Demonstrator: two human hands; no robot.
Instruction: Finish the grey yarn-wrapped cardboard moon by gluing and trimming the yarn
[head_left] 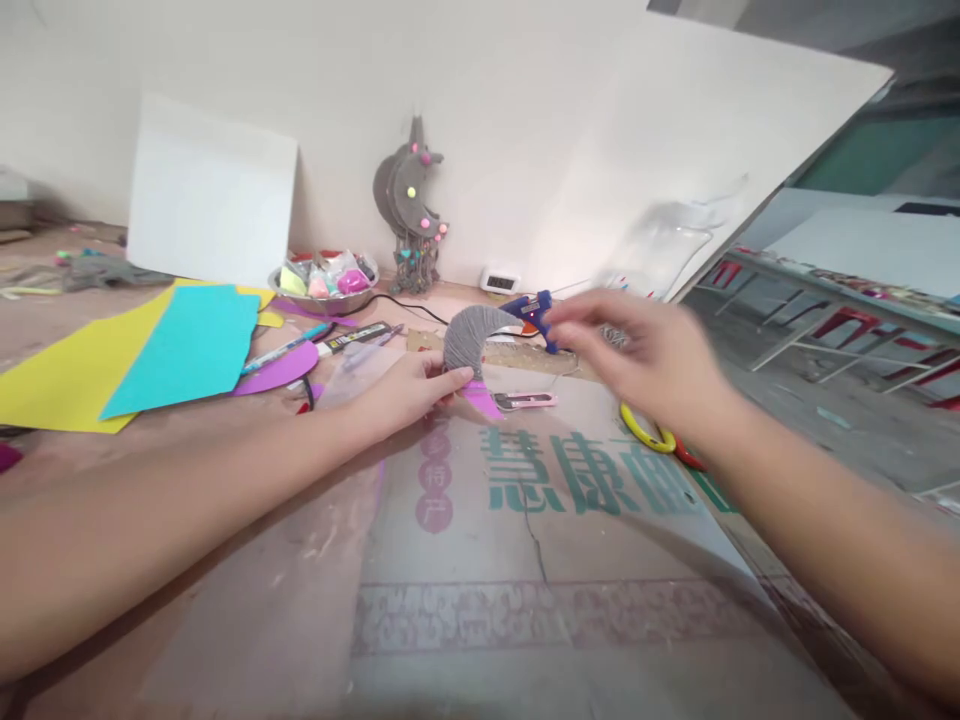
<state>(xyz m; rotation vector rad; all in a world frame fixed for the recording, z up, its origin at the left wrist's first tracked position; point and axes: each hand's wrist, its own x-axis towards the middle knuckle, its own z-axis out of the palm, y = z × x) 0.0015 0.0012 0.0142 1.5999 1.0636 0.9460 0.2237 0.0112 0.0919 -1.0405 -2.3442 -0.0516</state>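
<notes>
Between its thumb and fingers, my left hand (421, 388) grips a crescent moon cutout (469, 340). Grey yarn is wound closely around the upper part of the crescent, while purple shows bare at its lower end. To the right of the crescent, my right hand (637, 350) is raised with thumb and fingertips pinched together, slightly blurred. A thin strand of grey yarn seems to be in that pinch, though it is hard to see. Just below the crescent lies a pink-handled thread snipper (529, 400). A blue glue gun (531, 312) is behind my right fingertips.
Yellow-and-red scissors (649, 430) lie under my right forearm. At the back are a finished grey moon decoration (412, 200), a small digital clock (500, 280) and a bowl of coloured clay (326, 290). Blue (187, 350) and yellow sheets (67, 370) lie left. A printed board (480, 550) covers the front.
</notes>
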